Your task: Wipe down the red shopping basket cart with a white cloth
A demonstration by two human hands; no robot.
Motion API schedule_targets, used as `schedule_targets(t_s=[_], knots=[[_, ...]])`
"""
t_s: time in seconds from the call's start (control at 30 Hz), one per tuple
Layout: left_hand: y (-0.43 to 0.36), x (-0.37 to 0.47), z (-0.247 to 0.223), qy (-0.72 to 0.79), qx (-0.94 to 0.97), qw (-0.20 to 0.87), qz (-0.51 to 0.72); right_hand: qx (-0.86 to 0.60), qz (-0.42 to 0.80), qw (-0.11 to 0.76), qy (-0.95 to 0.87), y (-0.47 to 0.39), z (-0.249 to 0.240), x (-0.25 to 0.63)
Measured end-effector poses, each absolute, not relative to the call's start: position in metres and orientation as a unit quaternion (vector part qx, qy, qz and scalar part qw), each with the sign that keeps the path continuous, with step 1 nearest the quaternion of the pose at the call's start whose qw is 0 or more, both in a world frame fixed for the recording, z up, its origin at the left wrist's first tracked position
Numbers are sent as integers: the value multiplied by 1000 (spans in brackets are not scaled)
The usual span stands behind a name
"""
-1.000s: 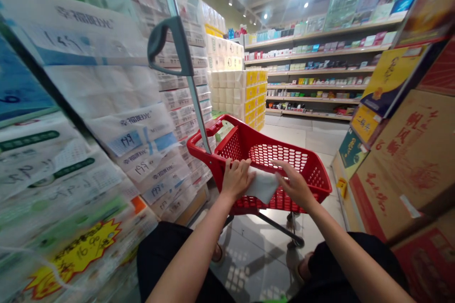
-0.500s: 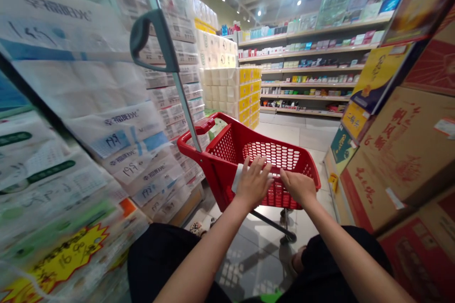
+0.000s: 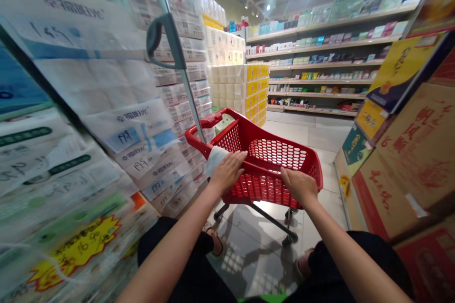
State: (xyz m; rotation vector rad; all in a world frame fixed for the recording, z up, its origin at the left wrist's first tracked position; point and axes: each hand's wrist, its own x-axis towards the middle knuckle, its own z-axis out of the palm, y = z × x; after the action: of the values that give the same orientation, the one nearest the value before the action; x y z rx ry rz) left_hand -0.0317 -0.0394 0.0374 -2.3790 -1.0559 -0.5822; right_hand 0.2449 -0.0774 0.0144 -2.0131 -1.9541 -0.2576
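A red shopping basket cart [image 3: 265,184] with perforated sides stands in front of me, its basket holding nothing I can make out. My left hand [image 3: 228,170] presses a white cloth [image 3: 215,160] against the near rim toward the handle end, fingers together and laid over the edge. Part of the cloth is hidden beneath the palm. Farther right, my right hand [image 3: 300,185] is closed around the same rim, thumb on top. From the handle end rises a metal pole [image 3: 192,99] with a grey loop grip [image 3: 167,42].
Stacked white tissue packs [image 3: 131,123] line the left, with a yellow price tag [image 3: 76,252] low down. Cardboard cartons [image 3: 423,151] are piled at the right. Shelves of small goods [image 3: 320,64] stand behind, past yellow-and-white paper packs [image 3: 256,90]. Tiled floor [image 3: 309,128] runs between.
My left hand has slid left along the rim with the cloth, toward the handle end, and its spread fingers have come together. My right hand keeps its hold on the rim.
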Motion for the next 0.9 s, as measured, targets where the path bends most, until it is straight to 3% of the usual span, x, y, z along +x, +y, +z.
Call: schedule_targets(t_s=[0.17, 0.33, 0.73, 0.9], knots=[[-24, -77, 67, -425, -842, 263, -201, -710, -95, 161, -679, -76, 14, 246], [-15, -87, 64, -469, -815, 276, -200, -714, -88, 160, -676, -78, 15, 242], [-58, 67, 1, -377, -869, 227, -228, -698, -91, 165, -691, -87, 11, 240], [-56, 61, 6, -336, -889, 243, -195, -677, -91, 176, -708, -89, 12, 246]])
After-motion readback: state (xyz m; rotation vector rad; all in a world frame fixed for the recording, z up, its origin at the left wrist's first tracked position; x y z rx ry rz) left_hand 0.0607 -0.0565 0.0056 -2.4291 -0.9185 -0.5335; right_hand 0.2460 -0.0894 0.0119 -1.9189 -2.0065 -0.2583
